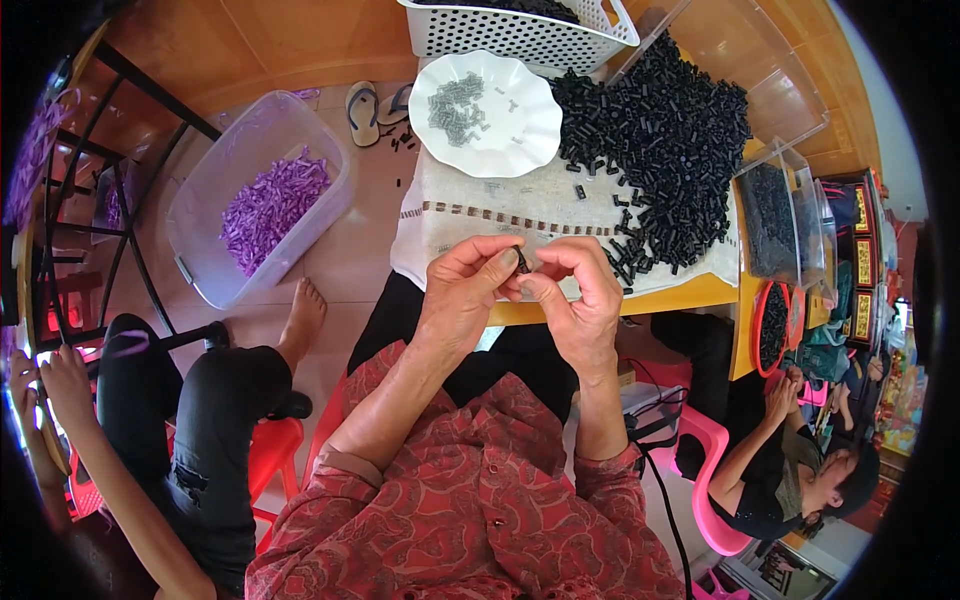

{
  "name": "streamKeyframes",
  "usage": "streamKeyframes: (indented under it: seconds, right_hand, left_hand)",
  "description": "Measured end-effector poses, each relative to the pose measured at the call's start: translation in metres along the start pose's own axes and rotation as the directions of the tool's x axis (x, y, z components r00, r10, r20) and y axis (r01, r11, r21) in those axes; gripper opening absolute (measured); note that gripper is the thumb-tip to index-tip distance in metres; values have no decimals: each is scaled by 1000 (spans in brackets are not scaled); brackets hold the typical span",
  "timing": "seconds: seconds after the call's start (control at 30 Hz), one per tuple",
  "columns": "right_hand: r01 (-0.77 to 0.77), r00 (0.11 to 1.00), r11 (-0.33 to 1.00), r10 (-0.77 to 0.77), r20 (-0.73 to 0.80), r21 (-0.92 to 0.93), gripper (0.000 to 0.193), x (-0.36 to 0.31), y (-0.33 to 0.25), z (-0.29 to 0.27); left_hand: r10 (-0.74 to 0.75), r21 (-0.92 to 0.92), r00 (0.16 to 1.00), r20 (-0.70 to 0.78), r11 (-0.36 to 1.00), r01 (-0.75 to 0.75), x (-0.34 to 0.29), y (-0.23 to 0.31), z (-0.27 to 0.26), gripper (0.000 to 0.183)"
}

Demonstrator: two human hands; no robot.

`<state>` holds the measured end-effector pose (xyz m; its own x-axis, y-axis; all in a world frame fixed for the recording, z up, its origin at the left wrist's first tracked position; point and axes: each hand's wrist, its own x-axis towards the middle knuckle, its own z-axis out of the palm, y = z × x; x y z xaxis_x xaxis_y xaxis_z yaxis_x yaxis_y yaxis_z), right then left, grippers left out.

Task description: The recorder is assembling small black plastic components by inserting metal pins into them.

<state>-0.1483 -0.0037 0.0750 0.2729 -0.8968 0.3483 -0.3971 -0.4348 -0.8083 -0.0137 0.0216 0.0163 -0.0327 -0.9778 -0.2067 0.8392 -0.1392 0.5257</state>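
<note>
My left hand [462, 290] and my right hand [578, 295] meet over the near edge of the table, fingertips pinched together. Between them is a small black cylindrical piece [521, 260], partly covered by the fingers; the left thumb and forefinger clasp it, and the right fingertips press at its other side. Just beyond lies a pale cloth [440, 190] with a brown dashed stripe. To the right, a heap of small black tube-like pieces [665, 140] spreads over the cloth. A white scalloped plate [535, 115] holds small translucent grey pieces [458, 108].
A white perforated basket [490, 42] of black pieces stands at the back. On the floor at left, a clear bin [190, 245] holds purple pieces [275, 205], near sandals [362, 112]. Clear boxes [772, 220] sit at right. A person sits on each side.
</note>
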Motion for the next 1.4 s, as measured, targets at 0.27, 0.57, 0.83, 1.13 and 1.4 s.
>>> streamKeyframes:
  seconds: [0.27,0.57,0.83,1.13,1.4]
  right_hand:
    - [-6,997,998,0,83,68,45,4,3,0]
    - [4,999,982,-12,40,190,39,0,10,-2]
    - [16,999,981,-24,37,194,37,2,0,-5]
    - [-5,999,952,-11,50,306,35,-3,5,-4]
    - [-21,1000,924,19,10,383,33,-8,10,-1]
  left_hand:
    - [69,103,998,12,992,-70,-1,1,5,30]
    - [15,143,985,170,989,-40,0,16,9,43]
    - [47,335,957,285,931,-145,1,22,-2,60]
    - [109,480,940,323,837,-262,-1,25,-2,48]
    - [145,564,936,320,765,-311,-1,23,0,45]
